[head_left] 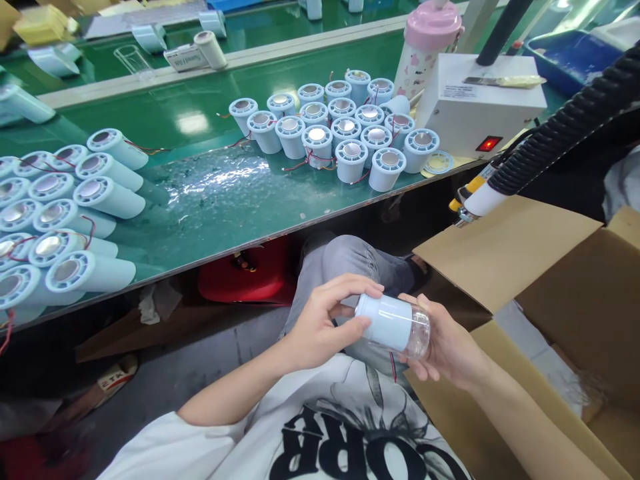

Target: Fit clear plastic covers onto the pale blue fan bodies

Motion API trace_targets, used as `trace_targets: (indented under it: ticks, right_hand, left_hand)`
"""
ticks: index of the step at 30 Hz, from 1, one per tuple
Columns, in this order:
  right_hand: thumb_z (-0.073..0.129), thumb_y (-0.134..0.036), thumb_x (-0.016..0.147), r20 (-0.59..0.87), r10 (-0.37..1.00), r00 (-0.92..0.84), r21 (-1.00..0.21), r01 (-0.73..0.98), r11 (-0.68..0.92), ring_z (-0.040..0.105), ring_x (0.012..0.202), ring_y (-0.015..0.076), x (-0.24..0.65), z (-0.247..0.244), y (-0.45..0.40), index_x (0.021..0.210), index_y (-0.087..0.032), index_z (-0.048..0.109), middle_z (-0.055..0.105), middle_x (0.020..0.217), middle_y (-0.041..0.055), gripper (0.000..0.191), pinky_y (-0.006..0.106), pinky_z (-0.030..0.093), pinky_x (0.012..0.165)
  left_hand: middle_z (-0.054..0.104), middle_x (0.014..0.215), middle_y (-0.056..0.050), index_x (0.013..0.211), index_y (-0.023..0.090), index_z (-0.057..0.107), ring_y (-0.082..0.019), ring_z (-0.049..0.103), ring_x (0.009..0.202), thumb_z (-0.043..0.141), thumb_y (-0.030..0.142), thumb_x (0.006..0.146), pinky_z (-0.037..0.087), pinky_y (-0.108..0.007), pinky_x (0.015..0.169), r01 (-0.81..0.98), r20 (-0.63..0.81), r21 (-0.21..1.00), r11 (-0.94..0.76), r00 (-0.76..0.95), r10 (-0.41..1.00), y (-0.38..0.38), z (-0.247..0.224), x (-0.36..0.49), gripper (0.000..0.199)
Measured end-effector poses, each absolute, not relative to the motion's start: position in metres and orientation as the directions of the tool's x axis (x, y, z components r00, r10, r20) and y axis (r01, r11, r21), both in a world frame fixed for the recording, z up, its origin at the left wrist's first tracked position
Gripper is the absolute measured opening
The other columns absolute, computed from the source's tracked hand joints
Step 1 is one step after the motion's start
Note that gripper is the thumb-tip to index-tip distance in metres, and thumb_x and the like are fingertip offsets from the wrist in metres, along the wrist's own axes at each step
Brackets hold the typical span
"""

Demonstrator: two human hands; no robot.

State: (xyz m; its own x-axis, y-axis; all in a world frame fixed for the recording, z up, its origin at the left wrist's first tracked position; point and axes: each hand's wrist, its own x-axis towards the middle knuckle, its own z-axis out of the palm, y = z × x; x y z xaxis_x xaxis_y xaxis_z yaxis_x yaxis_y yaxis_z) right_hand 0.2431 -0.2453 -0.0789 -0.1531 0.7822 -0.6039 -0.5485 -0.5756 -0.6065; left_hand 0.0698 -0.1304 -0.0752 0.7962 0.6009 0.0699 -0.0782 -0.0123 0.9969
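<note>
Above my lap, both hands hold one light-blue plastic cylinder (pixel 387 321) lying on its side, with a clear cup (pixel 419 331) around its right end. My left hand (pixel 333 320) pinches the blue end between thumb and fingers. Wrapped about the clear end from the right and below is my right hand (pixel 443 340). A red wire (pixel 393 367) hangs beneath the cylinder. On the green bench (pixel 210 220) stand similar light-blue cylinders (pixel 316 137) in a group, each with a round metal disc on top and some with red wires.
More blue cylinders (pixel 90 267) crowd the bench's left end. A white box (pixel 483 107) with a lit red switch stands at right, beside a pink-lidded bottle (pixel 425 47). A black corrugated hose (pixel 555 120) hangs over open cardboard boxes (pixel 515 253). A red stool (pixel 250 273) is under the bench.
</note>
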Motion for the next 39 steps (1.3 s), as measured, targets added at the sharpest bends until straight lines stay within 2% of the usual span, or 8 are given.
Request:
trace_targets:
  ticks: [5,11,16,21,25,31,36,39]
  right_hand:
    - [0.049,-0.069,0.086,-0.539,0.828,-0.156,-0.677,-0.505,-0.535,0.054,0.033,0.0105,0.236,-0.080,-0.245,0.082,-0.019,0.045,0.065,0.054,0.0019,0.050,0.013,0.034,0.030]
    - [0.051,-0.069,0.083,-0.546,0.831,-0.102,-0.677,-0.530,-0.510,0.052,0.031,0.0103,0.243,-0.076,-0.246,0.083,-0.020,0.046,0.063,0.054,-0.0014,0.049,0.015,0.034,0.029]
    - [0.049,-0.067,0.085,-0.574,0.810,-0.119,-0.651,-0.535,-0.539,0.053,0.031,0.0109,0.251,-0.076,-0.250,0.086,-0.019,0.047,0.064,0.056,-0.0001,0.048,0.015,0.033,0.029]
    - [0.049,-0.069,0.086,-0.540,0.829,-0.150,-0.659,-0.537,-0.526,0.051,0.030,0.0090,0.251,-0.076,-0.252,0.083,-0.019,0.048,0.064,0.055,0.0004,0.050,0.013,0.031,0.028]
    - [0.050,-0.070,0.085,-0.556,0.812,-0.176,-0.637,-0.538,-0.552,0.052,0.031,0.0098,0.252,-0.074,-0.251,0.082,-0.019,0.049,0.064,0.052,-0.0003,0.051,0.014,0.034,0.029]
    - [0.041,-0.067,0.092,-0.622,0.727,-0.289,-0.537,-0.519,-0.665,0.059,0.038,0.0075,0.253,-0.073,-0.250,0.079,-0.011,0.062,0.068,0.058,0.0059,0.061,0.009,0.042,0.036]
    - [0.007,-0.054,0.103,-0.627,0.666,-0.405,-0.398,-0.568,-0.721,0.058,0.036,0.0055,0.251,-0.076,-0.245,0.065,-0.008,0.066,0.066,0.057,0.0087,0.084,0.008,0.040,0.034]
    - [-0.001,-0.054,0.102,-0.637,0.619,-0.460,-0.324,-0.569,-0.756,0.056,0.033,0.0055,0.252,-0.076,-0.242,0.069,-0.008,0.068,0.065,0.059,0.0088,0.088,0.009,0.032,0.028]
  left_hand:
    - [0.071,0.090,-0.008,0.080,0.016,0.070,-0.018,0.065,0.083,0.059,0.028,0.090,0.050,-0.029,0.073,-0.064,0.093,0.996,-0.068,0.709,0.699,-0.132,-0.074,0.077,0.019]
    - [0.067,0.088,-0.006,0.093,0.018,0.073,-0.016,0.061,0.082,0.054,0.030,0.093,0.049,-0.029,0.075,-0.013,0.162,0.979,-0.204,0.660,0.734,-0.129,-0.072,0.074,0.022]
    - [0.064,0.105,-0.009,0.108,0.022,0.070,-0.021,0.061,0.097,0.064,0.036,0.086,0.051,-0.033,0.080,-0.077,0.226,0.959,-0.272,0.784,0.578,-0.123,-0.071,0.069,0.027]
    - [0.057,0.129,-0.012,0.125,0.026,0.060,-0.028,0.056,0.119,0.082,0.033,0.069,0.044,-0.043,0.103,-0.090,0.264,0.914,-0.395,0.872,0.412,-0.119,-0.070,0.065,0.061]
    - [0.052,0.142,-0.013,0.144,0.029,0.039,-0.028,0.049,0.131,0.081,0.028,0.072,0.039,-0.046,0.111,-0.072,0.228,0.897,-0.435,0.920,0.318,-0.117,-0.069,0.059,0.083]
    - [0.054,0.142,-0.010,0.144,0.033,0.041,-0.027,0.054,0.128,0.081,0.031,0.071,0.058,-0.026,0.078,-0.001,0.125,0.923,-0.385,0.947,0.295,-0.115,-0.065,0.058,0.083]
    - [0.061,0.132,-0.010,0.138,0.029,0.051,-0.027,0.063,0.114,0.086,0.041,0.058,0.059,-0.026,0.074,0.018,0.076,0.965,-0.262,0.936,0.345,-0.115,-0.072,0.066,0.088]
    - [0.058,0.135,-0.011,0.136,0.030,0.053,-0.030,0.058,0.120,0.087,0.040,0.060,0.059,-0.026,0.074,0.042,0.041,0.973,-0.226,0.937,0.347,-0.116,-0.074,0.067,0.084]
